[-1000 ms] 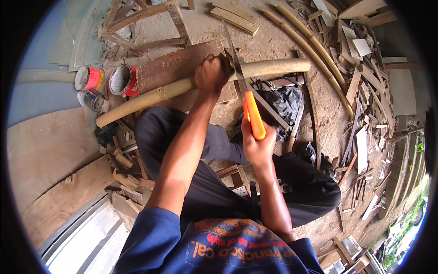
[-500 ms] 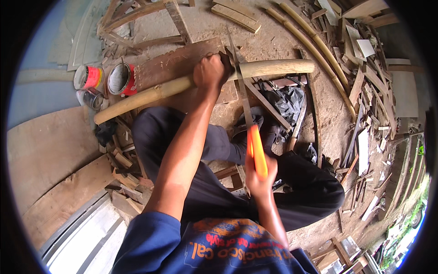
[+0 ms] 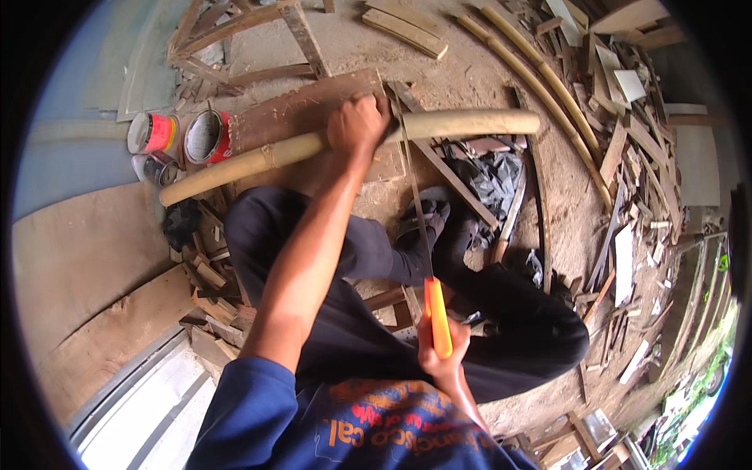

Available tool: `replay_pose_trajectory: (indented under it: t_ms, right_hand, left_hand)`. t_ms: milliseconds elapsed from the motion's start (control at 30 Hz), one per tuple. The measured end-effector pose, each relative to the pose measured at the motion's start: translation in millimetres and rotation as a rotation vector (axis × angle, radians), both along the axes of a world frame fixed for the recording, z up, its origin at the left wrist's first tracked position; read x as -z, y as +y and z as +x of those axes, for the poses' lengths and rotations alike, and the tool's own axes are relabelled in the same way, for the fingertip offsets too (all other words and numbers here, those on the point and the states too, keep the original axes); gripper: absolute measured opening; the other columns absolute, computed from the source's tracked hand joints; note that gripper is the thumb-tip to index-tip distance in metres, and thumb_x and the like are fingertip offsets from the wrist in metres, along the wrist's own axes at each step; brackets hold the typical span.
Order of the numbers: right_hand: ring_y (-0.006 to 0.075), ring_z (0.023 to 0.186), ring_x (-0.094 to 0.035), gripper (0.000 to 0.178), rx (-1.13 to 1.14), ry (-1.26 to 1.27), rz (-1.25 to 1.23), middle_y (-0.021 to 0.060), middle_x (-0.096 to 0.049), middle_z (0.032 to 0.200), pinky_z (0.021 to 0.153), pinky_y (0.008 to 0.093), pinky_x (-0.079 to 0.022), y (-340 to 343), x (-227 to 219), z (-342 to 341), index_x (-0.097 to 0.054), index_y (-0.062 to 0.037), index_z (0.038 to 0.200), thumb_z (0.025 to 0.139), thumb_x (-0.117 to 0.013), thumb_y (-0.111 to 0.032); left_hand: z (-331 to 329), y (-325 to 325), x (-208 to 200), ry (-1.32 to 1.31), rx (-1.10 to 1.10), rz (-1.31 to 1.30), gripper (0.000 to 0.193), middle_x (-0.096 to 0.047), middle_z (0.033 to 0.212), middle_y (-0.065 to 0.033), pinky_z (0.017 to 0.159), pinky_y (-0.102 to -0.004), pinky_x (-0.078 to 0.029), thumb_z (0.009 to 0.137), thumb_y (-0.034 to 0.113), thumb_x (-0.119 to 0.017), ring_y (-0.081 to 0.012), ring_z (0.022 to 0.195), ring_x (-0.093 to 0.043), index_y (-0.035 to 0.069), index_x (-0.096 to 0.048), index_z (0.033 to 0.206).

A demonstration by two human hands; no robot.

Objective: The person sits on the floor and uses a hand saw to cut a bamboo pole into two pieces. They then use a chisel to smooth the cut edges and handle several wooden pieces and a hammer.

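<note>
Fingers of the left hand are clamping the bamboo pole at upper centre; right hand fingers are wrapping the orange-handled saw below.

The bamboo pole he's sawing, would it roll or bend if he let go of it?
The bamboo pole is round and smooth, so it would probably roll without the left hand pinning it. It spans its supports unsagging, so likely stiff, and probably light if hollow.

Three paint cans, one saw, one bamboo pole.
</note>
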State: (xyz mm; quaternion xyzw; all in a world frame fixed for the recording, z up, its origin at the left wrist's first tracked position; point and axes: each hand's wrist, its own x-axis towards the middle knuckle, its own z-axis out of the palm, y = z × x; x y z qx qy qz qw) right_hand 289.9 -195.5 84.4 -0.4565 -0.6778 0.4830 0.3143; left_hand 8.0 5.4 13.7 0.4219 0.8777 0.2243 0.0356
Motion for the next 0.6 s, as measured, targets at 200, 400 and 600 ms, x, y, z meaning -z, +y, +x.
replay_pose_trajectory:
  t_ms: [200, 400, 600]
  right_hand:
    - [0.0120, 0.051, -0.052, 0.009, 0.180, 0.074, -0.209, 0.0133, -0.055, 0.058, 0.052, 0.0309, -0.046, 100, -2, -98, -0.063, 0.0007, 0.080, 0.086, -0.064, -0.006]
    - [0.0134, 0.055, -0.060, 0.004, 0.077, 0.004, -0.053, 0.0094, -0.060, 0.061, 0.055, 0.0300, -0.048, -7, -10, -5, -0.066, 0.0041, 0.085, 0.084, -0.065, 0.001]
    - [0.0046, 0.057, -0.045, 0.017, 0.191, 0.045, -0.224, 0.0082, -0.051, 0.055, 0.049, 0.0291, -0.040, 96, -18, -87, -0.061, 0.0049, 0.078, 0.088, -0.065, -0.008]
  left_hand:
    - [4, -3, 3, 0.149, 0.186, 0.131, 0.031, -0.069, 0.078, -0.0220, 0.063, -0.0483, -0.058, 0.087, 0.029, -0.058, -0.0428, 0.064, -0.068, 0.005, -0.071, 0.072]
    - [-7, 8, -8, -0.054, -0.002, -0.105, 0.042, -0.070, 0.076, -0.0237, 0.070, -0.0492, -0.058, 0.092, 0.041, -0.051, -0.0407, 0.073, -0.071, 0.009, -0.077, 0.081]
    - [-3, 9, -14, 0.030, 0.156, 0.021, 0.033, -0.069, 0.080, -0.0253, 0.072, -0.0495, -0.057, 0.088, 0.027, -0.052, -0.0416, 0.077, -0.071, 0.005, -0.075, 0.080]
